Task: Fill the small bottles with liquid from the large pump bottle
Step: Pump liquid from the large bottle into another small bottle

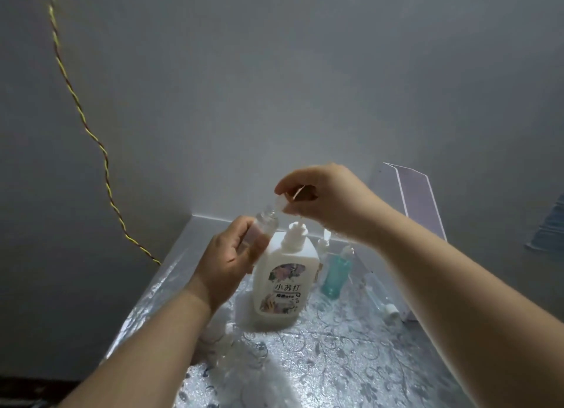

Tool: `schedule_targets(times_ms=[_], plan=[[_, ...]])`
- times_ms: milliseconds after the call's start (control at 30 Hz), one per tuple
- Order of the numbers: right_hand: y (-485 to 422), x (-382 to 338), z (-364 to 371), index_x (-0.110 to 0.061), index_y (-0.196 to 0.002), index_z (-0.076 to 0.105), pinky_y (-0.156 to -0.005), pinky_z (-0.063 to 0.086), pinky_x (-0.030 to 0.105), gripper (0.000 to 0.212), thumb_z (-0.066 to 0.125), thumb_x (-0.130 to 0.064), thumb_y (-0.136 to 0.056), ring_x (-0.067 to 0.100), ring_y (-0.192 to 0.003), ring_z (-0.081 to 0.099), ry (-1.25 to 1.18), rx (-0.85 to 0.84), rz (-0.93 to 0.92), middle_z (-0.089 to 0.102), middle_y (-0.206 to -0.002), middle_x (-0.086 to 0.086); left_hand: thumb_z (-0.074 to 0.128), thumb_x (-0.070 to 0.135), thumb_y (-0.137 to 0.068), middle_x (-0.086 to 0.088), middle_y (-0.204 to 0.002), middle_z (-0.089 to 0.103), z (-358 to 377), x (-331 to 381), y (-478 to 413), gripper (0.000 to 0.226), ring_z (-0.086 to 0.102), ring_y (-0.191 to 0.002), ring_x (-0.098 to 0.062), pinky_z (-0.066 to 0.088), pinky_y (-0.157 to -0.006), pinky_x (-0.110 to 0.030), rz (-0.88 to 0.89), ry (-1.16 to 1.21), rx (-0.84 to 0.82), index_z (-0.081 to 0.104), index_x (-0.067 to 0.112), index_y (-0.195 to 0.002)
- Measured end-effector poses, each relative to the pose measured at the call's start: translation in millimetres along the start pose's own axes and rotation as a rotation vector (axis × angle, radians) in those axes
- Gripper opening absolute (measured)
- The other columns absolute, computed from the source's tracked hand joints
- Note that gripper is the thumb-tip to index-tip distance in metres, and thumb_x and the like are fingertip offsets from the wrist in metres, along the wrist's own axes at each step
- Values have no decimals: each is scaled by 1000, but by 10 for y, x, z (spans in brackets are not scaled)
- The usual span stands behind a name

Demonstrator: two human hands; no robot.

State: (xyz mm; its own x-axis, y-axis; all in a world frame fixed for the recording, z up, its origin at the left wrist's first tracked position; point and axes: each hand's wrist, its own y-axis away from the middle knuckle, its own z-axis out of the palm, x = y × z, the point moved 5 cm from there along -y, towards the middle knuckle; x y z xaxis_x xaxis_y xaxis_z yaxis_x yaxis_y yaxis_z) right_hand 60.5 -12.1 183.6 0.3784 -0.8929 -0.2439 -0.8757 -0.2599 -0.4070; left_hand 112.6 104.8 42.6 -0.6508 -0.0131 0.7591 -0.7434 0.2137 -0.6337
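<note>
Both forearms fill the bottom of my view, reaching out over the silvery, floral-patterned foil-covered tabletop (351,371), so I'm basically looking down my own sleeves-less arms at the work. My left hand (227,264) has its grip wrapped around a small clear plastic bottle (265,224), tilted a bit with the open neck pointing up toward the other hand, which I'd guess is to keep the mouth reachable. My right hand (329,200) is pinching a small clear cap or pump top (282,203) just above and beside that neck, not seated on it, so my read is the cap is either coming off or about to go on; can't say which. The big white plastic pump bottle with the flowery label (283,282) stands upright on the tabletop right between my hands, close enough to pump from. Behind it, on the right, a small teal-tinted translucent bottle (335,274) stands upright, partly hidden by the big one. Another clear bottle with a white cap (383,300) seems to be lying down near my right forearm, but it's washed out. Something clear and glassy (244,355) sits under my left forearm, maybe more small bottles, too blurry to count. Whether the held bottle has liquid in it, I honestly can't tell.
</note>
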Motion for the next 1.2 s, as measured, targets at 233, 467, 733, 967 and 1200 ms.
schedule_targets(times_ms=[233,467,733,967,1200], plan=[[-101,-89,56,-23,-106,72,-65,40,-3,29,76,-16,-78,-3,-69,57,76,-102,-104,65,-83,-12,41,81,-79,9,-62,54,-39,48,6,62,47,-56,-7,40,-51,-24,39,-31,23,54,22,-89],[-140,-99,57,-6,-78,69,-56,44,23,51,59,-56,-81,9,-47,49,236,-110,-2,63,-63,3,50,55,-86,21,-61,52,-52,103,16,31,42,-55,2,33,-51,-13,78,-33,42,53,25,-85],[-99,-126,16,-15,-75,65,-49,39,19,41,54,-53,-87,2,-42,48,226,-187,29,62,-57,-3,48,54,-86,22,-65,56,-50,133,20,32,46,-56,4,34,-52,-8,111,-47,44,55,23,-92],[-80,-155,30,-12,-75,67,-52,42,21,44,56,-53,-86,2,-40,48,270,-178,41,61,-59,-3,50,54,-87,21,-59,53,-56,154,20,32,44,-52,3,31,-49,-7,113,-17,57,54,22,-89],[-66,-202,63,-11,-88,67,-56,42,25,41,56,-50,-87,15,-63,52,273,-171,5,59,-73,0,48,50,-88,19,-58,50,-48,148,23,29,40,-52,2,30,-49,-10,125,-30,51,54,22,-89]])
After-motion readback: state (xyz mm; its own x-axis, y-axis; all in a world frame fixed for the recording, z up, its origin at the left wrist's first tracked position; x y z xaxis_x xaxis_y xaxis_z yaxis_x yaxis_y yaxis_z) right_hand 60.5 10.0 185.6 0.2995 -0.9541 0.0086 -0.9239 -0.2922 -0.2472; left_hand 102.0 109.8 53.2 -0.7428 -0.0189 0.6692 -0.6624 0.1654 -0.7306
